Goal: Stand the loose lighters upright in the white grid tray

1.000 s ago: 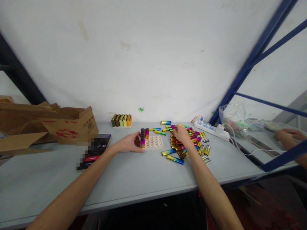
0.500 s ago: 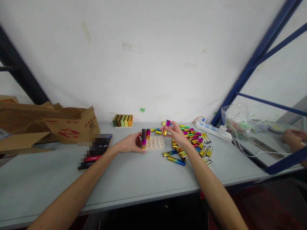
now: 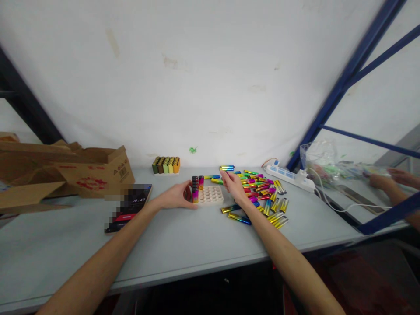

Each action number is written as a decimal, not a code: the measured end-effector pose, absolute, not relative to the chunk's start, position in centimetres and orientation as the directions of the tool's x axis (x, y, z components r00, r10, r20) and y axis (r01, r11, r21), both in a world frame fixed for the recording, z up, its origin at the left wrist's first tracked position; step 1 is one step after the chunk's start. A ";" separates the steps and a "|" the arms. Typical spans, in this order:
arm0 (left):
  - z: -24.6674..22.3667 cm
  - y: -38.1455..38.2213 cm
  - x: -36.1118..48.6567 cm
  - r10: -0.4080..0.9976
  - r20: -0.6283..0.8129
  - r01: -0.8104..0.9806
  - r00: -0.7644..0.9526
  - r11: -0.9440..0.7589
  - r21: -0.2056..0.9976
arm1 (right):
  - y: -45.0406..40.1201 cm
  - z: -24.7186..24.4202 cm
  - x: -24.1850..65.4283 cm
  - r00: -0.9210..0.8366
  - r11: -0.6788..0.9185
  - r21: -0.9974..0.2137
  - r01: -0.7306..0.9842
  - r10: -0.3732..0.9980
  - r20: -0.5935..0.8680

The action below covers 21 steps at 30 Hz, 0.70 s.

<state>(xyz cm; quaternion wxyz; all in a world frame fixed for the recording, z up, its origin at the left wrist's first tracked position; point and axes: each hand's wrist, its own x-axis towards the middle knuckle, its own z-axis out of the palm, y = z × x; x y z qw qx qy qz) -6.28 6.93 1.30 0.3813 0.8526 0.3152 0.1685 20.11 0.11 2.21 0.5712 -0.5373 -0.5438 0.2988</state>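
My left hand (image 3: pixel 177 197) is curved round the left end of a pale tray (image 3: pixel 211 196) with rows of holes, thumb at the front, fingers behind. Shiny lighters (image 3: pixel 195 190) with black tops and purple-to-gold bodies stand upright in its left column, and another lighter (image 3: pixel 201 182) stands in the adjacent column. My right hand (image 3: pixel 232 184) is over the left side of a loose pile of metallic lighters (image 3: pixel 262 188), fingers closed. What they hold, if anything, is hidden. Just beyond its fingertips lies a blue-and-gold lighter (image 3: pixel 227 168).
A filled tray of green-to-orange lighters (image 3: pixel 166 165) stands near the wall. Left are an open cardboard box (image 3: pixel 98 173) and a phone-like screen (image 3: pixel 133 203). A power strip (image 3: pixel 290 177) with cables lies right. Past the blue frame (image 3: pixel 344 87), another person's hands (image 3: pixel 383 181) show.
My right hand has turned and its fingers have closed; the purple-and-gold lighter seen in it before no longer shows. My left hand stays at the tray. The other person's hands have moved left.
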 end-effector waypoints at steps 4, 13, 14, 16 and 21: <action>1.6 6.7 -6.2 0.676 0.036 0.430 0.736 -0.509 0.745 | 0.4 2.2 20.9 0.308 0.271 -0.837 0.476 0.840 0.447; 1.6 6.8 -6.3 0.665 0.043 0.406 0.746 -0.505 0.761 | 0.3 2.6 21.5 0.306 0.320 -0.866 0.384 0.841 0.446; 1.6 6.8 -6.3 0.665 0.045 0.404 0.746 -0.504 0.764 | 0.3 2.6 21.4 0.304 0.337 -0.879 0.338 0.845 0.441; 1.5 6.8 -6.3 0.664 0.048 0.396 0.746 -0.500 0.770 | 0.2 2.6 21.1 0.278 0.366 -0.901 0.232 0.863 0.422; 1.3 6.9 -6.3 0.667 0.047 0.396 0.744 -0.496 0.773 | -0.1 2.4 20.2 0.109 0.405 -0.904 0.138 0.901 0.420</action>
